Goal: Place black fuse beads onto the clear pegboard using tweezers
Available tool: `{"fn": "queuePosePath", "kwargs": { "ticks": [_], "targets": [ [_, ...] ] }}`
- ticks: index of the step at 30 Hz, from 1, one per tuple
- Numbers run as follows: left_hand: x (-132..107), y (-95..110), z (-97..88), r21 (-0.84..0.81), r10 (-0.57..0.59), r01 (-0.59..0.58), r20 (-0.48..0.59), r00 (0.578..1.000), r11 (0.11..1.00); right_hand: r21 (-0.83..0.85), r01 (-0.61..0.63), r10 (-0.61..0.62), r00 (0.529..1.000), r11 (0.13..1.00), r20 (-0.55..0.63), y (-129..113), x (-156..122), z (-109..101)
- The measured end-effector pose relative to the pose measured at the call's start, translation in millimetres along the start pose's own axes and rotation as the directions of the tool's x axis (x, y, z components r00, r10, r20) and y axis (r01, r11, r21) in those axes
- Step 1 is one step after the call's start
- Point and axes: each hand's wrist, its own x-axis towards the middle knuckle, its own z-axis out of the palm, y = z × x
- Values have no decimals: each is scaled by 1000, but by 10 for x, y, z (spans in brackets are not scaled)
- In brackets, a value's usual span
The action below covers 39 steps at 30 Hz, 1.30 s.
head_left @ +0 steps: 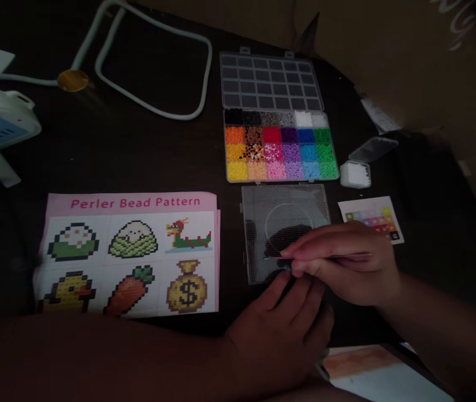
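Observation:
A clear square pegboard [258, 234] with a pale circle on it lies in front of me. My right hand [342, 262] is closed in a pinch on slim pink tweezers [282, 258], held nearly level over the lower part of the board. The tips point left, by a tiny bluish spot that I cannot make out. My left hand [282, 324] lies with its fingers stretched out, their tips at the board's lower edge and just below the right fingers. Part of the board is hidden by my hands.
An open divided box of coloured beads [279, 145] stands behind the board. To its right are a small box of white beads [355, 175] and a colour card [384, 215]. At left are a bead pattern sheet [133, 206], a power strip [3, 120] and a looped pale cable [154, 109].

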Motion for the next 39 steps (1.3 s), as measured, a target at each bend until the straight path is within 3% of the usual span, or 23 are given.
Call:
{"fn": "queuePosePath", "kwargs": {
  "ticks": [39],
  "targets": [
    [7, -7, -2, 2, 7, -7, -15, 1000, 1000, -28, 0, 0, 1000, 1000, 19, 3, -6, 11]
  ]
}}
